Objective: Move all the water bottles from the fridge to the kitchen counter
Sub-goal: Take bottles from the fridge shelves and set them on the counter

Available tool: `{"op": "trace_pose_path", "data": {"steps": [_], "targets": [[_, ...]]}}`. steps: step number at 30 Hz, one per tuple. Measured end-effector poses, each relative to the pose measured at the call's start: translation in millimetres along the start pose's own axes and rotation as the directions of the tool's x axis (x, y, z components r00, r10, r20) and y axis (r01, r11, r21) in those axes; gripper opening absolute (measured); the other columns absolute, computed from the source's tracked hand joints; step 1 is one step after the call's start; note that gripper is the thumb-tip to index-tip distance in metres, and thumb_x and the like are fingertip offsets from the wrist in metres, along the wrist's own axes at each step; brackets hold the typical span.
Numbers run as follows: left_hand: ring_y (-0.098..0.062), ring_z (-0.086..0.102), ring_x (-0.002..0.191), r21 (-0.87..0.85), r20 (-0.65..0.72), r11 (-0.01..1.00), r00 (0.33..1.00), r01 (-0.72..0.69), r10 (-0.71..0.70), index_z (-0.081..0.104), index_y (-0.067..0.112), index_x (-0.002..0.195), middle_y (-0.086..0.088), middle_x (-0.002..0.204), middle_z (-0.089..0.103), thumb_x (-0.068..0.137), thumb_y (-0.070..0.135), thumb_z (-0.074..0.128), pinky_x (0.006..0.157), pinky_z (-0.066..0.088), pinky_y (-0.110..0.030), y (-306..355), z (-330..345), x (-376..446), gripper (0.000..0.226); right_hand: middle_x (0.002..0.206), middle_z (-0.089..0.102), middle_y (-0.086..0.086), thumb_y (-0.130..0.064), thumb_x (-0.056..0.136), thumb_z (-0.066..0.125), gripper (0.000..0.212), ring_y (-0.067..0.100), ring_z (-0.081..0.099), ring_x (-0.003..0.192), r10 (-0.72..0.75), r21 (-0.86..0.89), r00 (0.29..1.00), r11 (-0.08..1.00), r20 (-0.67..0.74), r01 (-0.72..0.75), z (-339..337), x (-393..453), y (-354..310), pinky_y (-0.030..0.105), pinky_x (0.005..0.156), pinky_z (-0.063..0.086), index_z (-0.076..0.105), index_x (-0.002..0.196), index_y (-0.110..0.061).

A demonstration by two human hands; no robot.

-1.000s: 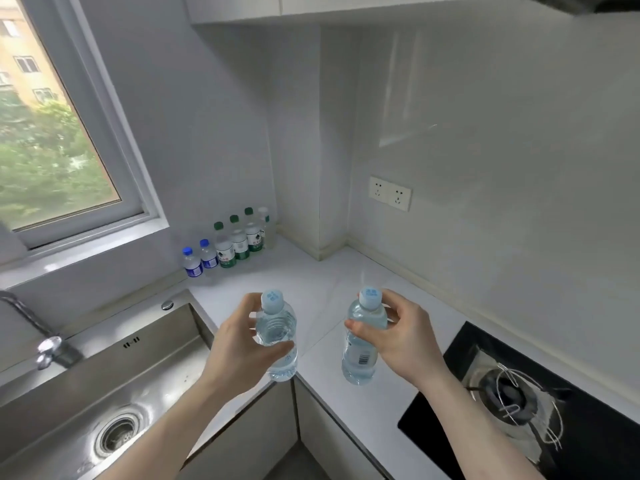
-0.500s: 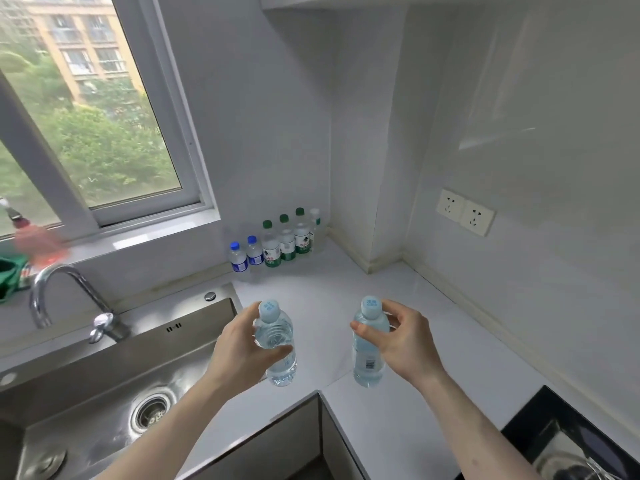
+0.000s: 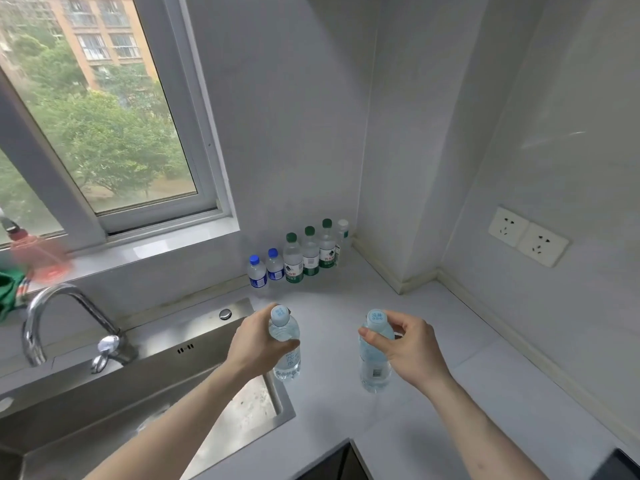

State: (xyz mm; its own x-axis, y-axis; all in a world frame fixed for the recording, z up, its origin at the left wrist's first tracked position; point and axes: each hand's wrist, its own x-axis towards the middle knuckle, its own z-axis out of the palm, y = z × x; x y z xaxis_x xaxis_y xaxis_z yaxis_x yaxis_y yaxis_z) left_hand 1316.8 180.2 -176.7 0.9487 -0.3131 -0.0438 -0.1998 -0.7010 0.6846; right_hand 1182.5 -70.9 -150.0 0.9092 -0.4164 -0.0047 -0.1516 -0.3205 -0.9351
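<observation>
Head view: two water bottles held over the counter corner

Head camera frame: a small clear bottle [image 3: 286,344] is gripped by the left hand [image 3: 258,344], whose fingers and thumb are curled round the shoulder just below the pale blue cap. A second, like bottle [image 3: 374,355] is pinched high on the neck and shoulder by the right hand [image 3: 408,348], with the thumb in front and the fingers behind. Both bottles are kept upright, apart from each other, the left one at the right edge of the sink [image 3: 138,393], the right one above the white counter [image 3: 433,393]. Whether either base is touching the surface cannot be told.

Each bottle appears full, so a modest weight is to be expected, and the thin plastic walls are judged likely to give under a hard squeeze. If chilled, the surface may be damp and slippery; a hold at the stiffer shoulder or under the cap ring is judged the safest.

A row of six bottles [image 3: 299,252] is seen standing against the wall under the window [image 3: 104,133], well beyond both hands. Bare counter lies between that row and the held pair, where both could be set down
</observation>
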Motion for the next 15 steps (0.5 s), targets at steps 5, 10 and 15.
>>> {"op": "trace_pose_path", "data": {"steps": [5, 10, 15], "targets": [[-0.013, 0.064, 0.084, 0.042, 0.013, 0.999, 1.0, -0.022, 0.021, 0.056, 0.033, 0.094, 0.016, 0.085, 0.066, 0.066, 0.041, 0.084, 0.074, 0.056, -0.037, -20, 2, 58, 0.04, 0.1, 0.074, -0.022, -0.034, 0.079, 0.09, 0.015, -0.001, 0.068, 0.097, 0.012, -0.049, 0.999, 0.999, -0.049, -0.014, 29, 42, 10, 0.029, 0.084, 0.059, 0.08, 0.09, -0.036], [-0.015, 0.065, 0.089, 0.01, 0.045, 1.0, 0.999, 0.004, -0.004, 0.061, 0.032, 0.103, 0.016, 0.092, 0.067, 0.069, 0.036, 0.086, 0.079, 0.057, -0.037, -40, 5, 113, 0.043, 0.11, 0.068, -0.015, -0.034, 0.079, 0.09, 0.018, -0.001, 0.065, 0.102, 0.011, -0.129, 0.997, 0.991, -0.081, -0.022, 55, 80, 19, 0.03, 0.087, 0.058, 0.079, 0.093, -0.038], [-0.019, 0.065, 0.088, -0.022, 0.07, 0.997, 0.995, 0.071, -0.069, 0.059, 0.032, 0.102, 0.014, 0.09, 0.067, 0.071, 0.032, 0.083, 0.079, 0.055, -0.035, -56, 10, 155, 0.039, 0.108, 0.069, -0.018, -0.033, 0.079, 0.09, 0.018, -0.004, 0.065, 0.103, 0.057, -0.146, 0.994, 0.987, -0.097, -0.071, 76, 106, 25, 0.024, 0.086, 0.053, 0.08, 0.094, -0.034]]}}
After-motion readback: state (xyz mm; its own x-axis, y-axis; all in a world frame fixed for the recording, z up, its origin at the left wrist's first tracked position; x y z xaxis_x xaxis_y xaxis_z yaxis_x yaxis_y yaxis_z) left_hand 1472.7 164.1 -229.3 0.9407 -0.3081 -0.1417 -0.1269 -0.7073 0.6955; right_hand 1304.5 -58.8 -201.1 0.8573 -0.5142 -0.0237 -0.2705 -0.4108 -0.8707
